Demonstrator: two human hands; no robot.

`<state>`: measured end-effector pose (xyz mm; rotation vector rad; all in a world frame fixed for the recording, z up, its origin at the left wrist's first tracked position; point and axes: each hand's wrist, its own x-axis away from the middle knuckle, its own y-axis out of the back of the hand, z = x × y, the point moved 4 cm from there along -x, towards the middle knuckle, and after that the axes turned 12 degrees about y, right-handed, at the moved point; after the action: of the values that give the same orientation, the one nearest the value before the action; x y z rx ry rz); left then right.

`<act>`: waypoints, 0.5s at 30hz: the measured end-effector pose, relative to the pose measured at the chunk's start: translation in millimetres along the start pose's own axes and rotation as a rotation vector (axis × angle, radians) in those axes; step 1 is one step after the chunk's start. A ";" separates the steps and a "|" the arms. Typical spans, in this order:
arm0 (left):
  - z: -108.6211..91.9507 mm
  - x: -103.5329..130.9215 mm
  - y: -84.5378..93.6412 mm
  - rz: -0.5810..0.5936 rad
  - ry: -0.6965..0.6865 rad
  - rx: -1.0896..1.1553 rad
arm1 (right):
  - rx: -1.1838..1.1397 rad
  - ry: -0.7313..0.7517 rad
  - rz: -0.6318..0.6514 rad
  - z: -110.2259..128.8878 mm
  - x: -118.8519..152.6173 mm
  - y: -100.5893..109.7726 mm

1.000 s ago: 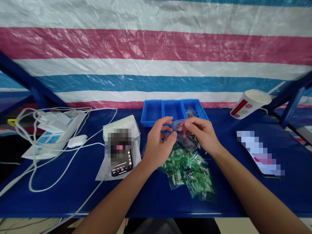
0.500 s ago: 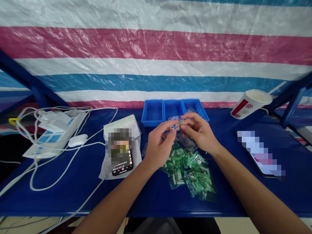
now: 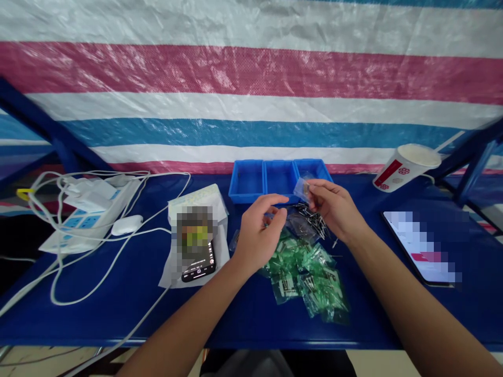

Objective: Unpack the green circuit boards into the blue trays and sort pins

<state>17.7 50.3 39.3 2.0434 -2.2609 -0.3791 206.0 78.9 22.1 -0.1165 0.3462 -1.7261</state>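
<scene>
My right hand (image 3: 334,207) pinches a small clear plastic bag (image 3: 301,189) in front of the blue tray's right compartment. The bag's contents are too blurred to make out. My left hand (image 3: 261,228) hovers to the left, its thumb and index finger apart, with nothing visible held between them. Below and between the hands lies a pile of metal screws (image 3: 314,220), partly hidden by my right hand. Nearer to me is a heap of green-tinted plastic packets (image 3: 310,277) with small parts inside. A clear bag (image 3: 301,228) rests against the heap.
Behind the hands stands a blue three-compartment tray (image 3: 247,199). At left are a phone (image 3: 200,269) on a white box, tangled cables and a power strip (image 3: 84,222). To the right are a paper cup (image 3: 404,167) and another phone (image 3: 422,251).
My hands have moved apart. My right hand has drawn the clear bag rightward out of my left fingers, and the screws under it now show.
</scene>
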 end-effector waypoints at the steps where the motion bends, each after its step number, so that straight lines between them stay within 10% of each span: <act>1: 0.4 -0.3 -0.1 -0.003 -0.008 -0.002 | -0.010 0.000 -0.025 0.9 -1.3 2.0; 15: 0.2 -1.4 0.0 0.012 -0.026 0.002 | 0.018 0.003 -0.242 -3.8 -11.2 26.2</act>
<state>17.9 51.7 39.2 2.0363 -2.2886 -0.4042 231.9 86.6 12.1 -0.1479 0.3294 -1.9687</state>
